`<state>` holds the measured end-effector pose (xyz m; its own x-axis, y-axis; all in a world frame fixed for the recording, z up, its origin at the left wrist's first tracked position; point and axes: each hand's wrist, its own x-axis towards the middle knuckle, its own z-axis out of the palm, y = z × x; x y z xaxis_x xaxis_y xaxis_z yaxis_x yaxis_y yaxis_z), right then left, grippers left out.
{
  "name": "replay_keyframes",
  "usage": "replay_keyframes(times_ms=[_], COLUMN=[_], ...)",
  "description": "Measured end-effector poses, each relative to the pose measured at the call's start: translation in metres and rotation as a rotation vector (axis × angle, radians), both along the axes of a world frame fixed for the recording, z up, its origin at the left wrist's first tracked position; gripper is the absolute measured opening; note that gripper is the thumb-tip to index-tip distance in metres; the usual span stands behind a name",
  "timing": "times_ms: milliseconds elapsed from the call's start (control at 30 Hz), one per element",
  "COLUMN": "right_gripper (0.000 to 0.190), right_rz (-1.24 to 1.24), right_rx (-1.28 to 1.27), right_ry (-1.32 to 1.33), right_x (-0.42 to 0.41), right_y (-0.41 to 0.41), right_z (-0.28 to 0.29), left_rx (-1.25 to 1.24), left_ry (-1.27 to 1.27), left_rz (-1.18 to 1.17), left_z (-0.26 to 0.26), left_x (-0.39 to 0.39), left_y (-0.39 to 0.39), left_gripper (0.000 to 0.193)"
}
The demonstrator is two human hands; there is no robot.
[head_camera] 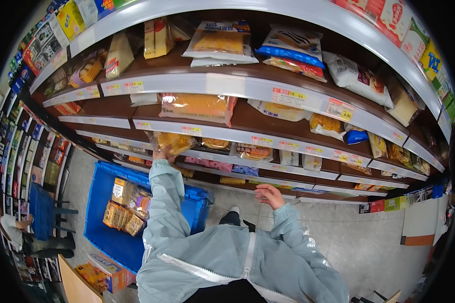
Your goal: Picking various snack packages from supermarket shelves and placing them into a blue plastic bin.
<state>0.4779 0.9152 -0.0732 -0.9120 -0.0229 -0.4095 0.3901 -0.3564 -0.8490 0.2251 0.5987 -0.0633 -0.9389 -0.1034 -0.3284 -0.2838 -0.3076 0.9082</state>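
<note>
My left hand (163, 153) is closed on the lower edge of a clear-wrapped bread pack (174, 142), at the left part of a lower shelf. Beside that pack, more wrapped bread (215, 143) lies on the same shelf. My right hand (270, 195) hangs in front of the lowest shelves with its fingers apart and nothing in it. Under my left forearm stands a blue plastic crate (110, 242), which holds packs of biscuits (116, 215), a boxed pack (120, 190) and other wrapped snacks. A large packaged bread (196, 108) lies on the shelf above.
Shelves with price-label rails (303, 100) curve across the view, bearing bagged breads (222, 39) and sandwiches (119, 55). A cardboard box (112, 270) and a wooden board (77, 280) are at lower left. Another person (13, 227) is at far left by a blue crate (41, 212).
</note>
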Motion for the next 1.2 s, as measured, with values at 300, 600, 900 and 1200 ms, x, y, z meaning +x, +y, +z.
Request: replay_keyframes(times_ms=[300, 600, 900, 1200], right_gripper=[0.023, 0.022, 0.020, 0.013], right_rz=[-0.148, -0.169, -0.421, -1.170], right_rx=[0.054, 0.076, 0.078, -0.038], right_ry=[-0.106, -0.144, -0.161, 0.190], right_x=[-0.019, -0.044, -0.041, -0.005], right_y=[0.010, 0.007, 0.042, 0.085], right_z=[-0.008, -0.009, -0.043, -0.038], left_rx=[0.167, -0.388, -1.935, -0.530], left_ry=[-0.283, 0.473, 0.053, -0.035], left_rz=[-0.127, -0.240, 0.156, -1.093], left_z=[-0.031, -0.118, -0.021, -0.044], left_x=[-0.073, -0.154, -0.066, 0.001], left_y=[-0.040, -0.106, 0.028, 0.152], left_gripper=[0.028, 0.043, 0.046, 0.036])
